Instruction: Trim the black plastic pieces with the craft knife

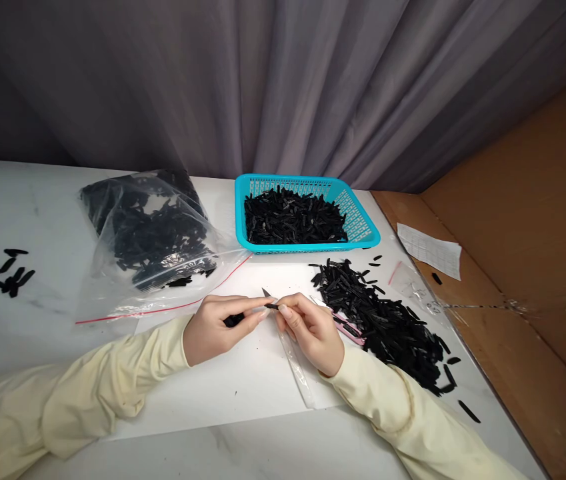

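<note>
My left hand (219, 325) and my right hand (313, 331) meet over the white sheet (243, 387). Both are closed in a pinch on a small black strip (272, 307) between their fingertips. More black pieces (233, 320) show under the left fingers; whether they are held or lie on the sheet, I cannot tell. A pointed grey tip (266, 293) sticks out just beyond the fingertips, the rest of it hidden. Beneath the right hand lies a narrow clear plastic sleeve (299, 373). A pink-handled tool (351, 331) rests beside that hand, partly covered by black strips.
A pile of black strips (387, 323) spreads on the right. Behind stands a blue basket (307, 248) filled with such strips. A clear zip bag (113, 267) of them lies back left, loose strips (10, 277) far left. Cardboard (523, 220) with a paper slip (430, 252) borders the right.
</note>
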{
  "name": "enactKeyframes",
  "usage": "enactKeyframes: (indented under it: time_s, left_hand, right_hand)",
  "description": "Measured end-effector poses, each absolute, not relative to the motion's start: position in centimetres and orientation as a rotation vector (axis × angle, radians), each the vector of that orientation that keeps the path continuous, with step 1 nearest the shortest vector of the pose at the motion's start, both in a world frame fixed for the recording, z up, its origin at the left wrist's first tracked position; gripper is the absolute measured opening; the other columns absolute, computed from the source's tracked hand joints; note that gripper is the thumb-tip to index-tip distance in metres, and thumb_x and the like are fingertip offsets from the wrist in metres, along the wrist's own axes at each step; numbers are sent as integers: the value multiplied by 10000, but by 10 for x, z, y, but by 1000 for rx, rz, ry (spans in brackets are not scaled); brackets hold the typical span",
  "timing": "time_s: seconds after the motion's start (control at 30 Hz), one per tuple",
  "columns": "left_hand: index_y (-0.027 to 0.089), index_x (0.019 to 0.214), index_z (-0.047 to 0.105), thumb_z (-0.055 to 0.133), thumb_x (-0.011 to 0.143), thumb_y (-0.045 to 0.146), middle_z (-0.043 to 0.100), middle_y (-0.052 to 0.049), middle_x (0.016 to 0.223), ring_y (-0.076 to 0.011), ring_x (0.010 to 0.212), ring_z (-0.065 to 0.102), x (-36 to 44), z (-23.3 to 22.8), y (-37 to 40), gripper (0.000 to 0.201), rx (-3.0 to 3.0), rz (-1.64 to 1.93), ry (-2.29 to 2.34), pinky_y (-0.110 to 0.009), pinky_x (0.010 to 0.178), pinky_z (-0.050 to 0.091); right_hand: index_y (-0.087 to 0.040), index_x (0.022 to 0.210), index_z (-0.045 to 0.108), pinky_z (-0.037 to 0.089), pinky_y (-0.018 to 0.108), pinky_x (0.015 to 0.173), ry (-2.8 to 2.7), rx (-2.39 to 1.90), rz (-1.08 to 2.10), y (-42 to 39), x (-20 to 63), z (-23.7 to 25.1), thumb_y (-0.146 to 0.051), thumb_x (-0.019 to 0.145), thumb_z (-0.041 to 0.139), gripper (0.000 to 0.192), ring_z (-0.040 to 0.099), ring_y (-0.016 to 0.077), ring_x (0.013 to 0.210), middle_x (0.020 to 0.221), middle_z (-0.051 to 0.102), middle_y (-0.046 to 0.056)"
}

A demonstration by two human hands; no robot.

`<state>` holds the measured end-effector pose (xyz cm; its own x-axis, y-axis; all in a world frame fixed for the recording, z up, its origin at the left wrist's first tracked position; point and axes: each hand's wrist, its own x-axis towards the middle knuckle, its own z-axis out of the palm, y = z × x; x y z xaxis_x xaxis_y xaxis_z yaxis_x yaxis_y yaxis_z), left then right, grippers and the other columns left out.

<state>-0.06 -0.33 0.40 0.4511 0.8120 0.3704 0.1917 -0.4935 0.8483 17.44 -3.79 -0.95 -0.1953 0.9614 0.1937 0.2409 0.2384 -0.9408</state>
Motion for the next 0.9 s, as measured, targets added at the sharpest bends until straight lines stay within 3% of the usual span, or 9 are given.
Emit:
enactKeyframes:
  time_s: [0.9]
  left_hand:
    - [93,963,699,583,775,142,716,-103,890,-183,761,675,-2,2,-4,227,1976,1026,893,-229,710,546]
  right_hand:
    - [-172,837,512,287,190,398,-1624,-1124,971,-39,174,-9,-249,896,422,133,337,59,411,563,512,-28]
